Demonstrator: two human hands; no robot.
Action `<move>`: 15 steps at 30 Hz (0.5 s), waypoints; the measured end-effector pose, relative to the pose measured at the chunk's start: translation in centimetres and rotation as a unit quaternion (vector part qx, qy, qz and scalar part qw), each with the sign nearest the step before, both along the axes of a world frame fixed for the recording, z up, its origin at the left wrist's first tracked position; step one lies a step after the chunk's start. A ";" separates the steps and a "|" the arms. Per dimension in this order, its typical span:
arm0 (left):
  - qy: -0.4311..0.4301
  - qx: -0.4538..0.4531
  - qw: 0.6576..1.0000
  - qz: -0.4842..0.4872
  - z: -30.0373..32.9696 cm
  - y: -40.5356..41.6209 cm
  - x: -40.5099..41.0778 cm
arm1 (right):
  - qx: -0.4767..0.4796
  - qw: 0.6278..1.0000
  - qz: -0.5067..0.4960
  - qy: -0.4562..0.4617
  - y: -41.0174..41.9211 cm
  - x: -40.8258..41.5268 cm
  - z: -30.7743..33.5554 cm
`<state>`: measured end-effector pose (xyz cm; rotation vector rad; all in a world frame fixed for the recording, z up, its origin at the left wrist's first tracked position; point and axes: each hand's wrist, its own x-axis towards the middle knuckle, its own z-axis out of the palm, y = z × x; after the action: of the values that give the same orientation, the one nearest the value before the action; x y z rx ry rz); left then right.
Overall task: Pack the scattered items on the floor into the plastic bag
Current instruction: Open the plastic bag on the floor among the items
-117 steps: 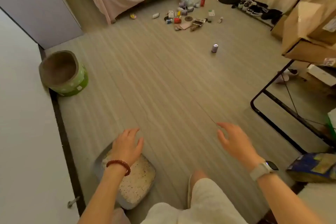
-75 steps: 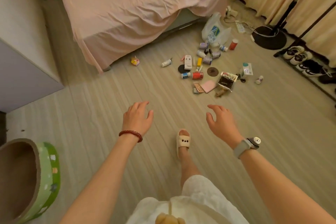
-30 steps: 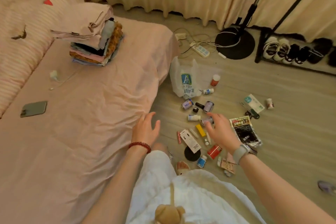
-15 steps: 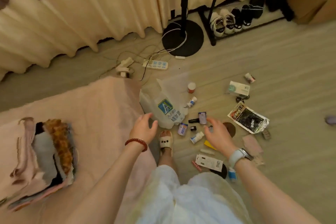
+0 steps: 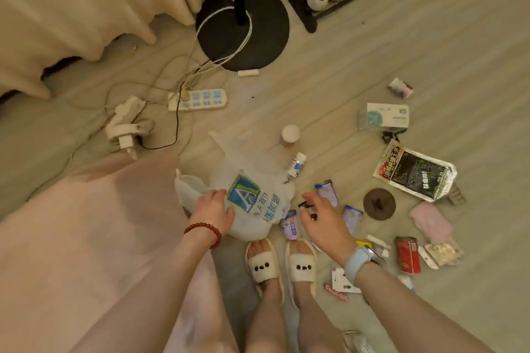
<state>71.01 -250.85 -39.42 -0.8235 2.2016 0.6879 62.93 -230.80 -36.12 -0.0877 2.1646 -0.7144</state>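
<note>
Bag (image 5: 246, 195) lies crumpled under left hand (image 5: 213, 213), fingers spread on it; right hand (image 5: 321, 218) open, empty, just right, nearer the bottles (image 5: 351, 215).

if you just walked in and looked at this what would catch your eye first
The white plastic bag with a blue logo lies crumpled on the floor at the bed's corner, the left hand resting on it. To its right small items are scattered over the floor, most strikingly a dark foil packet and a red can, with the right hand open above them.
</note>
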 end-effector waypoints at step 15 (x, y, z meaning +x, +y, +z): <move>0.071 -0.125 0.988 0.047 -16.7 -0.2 -3.2 | -0.037 0.995 -0.079 -0.045 1.4 0.6 -17.7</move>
<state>67.76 -251.00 -56.13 -1.0383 2.4237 0.5339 63.55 -229.41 -53.81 0.0770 2.0755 -0.8740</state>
